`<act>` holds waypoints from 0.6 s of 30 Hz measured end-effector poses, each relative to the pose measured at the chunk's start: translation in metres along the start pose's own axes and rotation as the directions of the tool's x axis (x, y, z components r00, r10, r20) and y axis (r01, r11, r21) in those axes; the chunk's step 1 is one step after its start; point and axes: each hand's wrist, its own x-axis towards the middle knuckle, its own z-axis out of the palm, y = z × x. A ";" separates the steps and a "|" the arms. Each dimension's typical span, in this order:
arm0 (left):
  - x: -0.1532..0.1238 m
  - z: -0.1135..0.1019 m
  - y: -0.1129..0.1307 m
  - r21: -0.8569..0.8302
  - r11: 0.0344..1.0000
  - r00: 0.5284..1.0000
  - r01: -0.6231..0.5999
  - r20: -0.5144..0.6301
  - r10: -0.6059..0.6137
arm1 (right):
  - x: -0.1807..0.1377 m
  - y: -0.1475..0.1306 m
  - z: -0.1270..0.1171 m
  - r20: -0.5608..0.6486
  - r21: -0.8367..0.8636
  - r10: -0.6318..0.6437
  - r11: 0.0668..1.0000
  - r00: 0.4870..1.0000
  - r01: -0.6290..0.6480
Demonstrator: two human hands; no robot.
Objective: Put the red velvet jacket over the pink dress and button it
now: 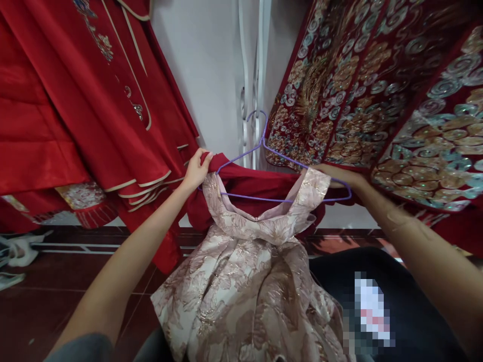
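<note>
A pale pink brocade dress with a red lining hangs on a purple wire hanger in front of me. My left hand grips the dress's red left shoulder at the hanger's left end. Over at the hanger's right end, my right hand holds the right shoulder strap and the wire together. The hanger's hook points up toward a white rail; whether it rests on anything I cannot tell.
Red embroidered robes hang on the left. A dark red garment with gold and teal scrollwork hangs at the right. A white wall is behind. The floor is dark red tile, with white shoes at far left.
</note>
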 end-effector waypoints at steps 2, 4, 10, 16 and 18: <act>0.001 0.001 0.000 0.011 1.000 1.000 -0.018 -0.020 0.018 | 0.000 -0.009 0.000 0.020 -0.270 -0.159 0.950 0.987 0.158; 0.002 0.000 -0.003 0.021 0.999 0.997 -0.030 -0.070 0.031 | -0.006 -0.021 0.002 -0.081 -0.564 -0.312 0.797 0.947 0.214; 0.003 -0.003 -0.010 0.026 0.999 0.994 -0.034 -0.098 0.037 | -0.020 -0.029 0.001 -0.103 -0.658 -0.172 0.751 0.980 0.063; 0.000 -0.002 -0.008 0.032 0.999 0.998 -0.013 -0.069 0.015 | -0.016 0.000 -0.021 -0.008 -0.164 -0.074 0.984 0.997 0.072; -0.001 -0.002 -0.007 0.025 0.999 0.998 -0.021 -0.062 0.023 | -0.020 -0.001 -0.030 0.045 -0.090 -0.083 0.992 0.996 0.087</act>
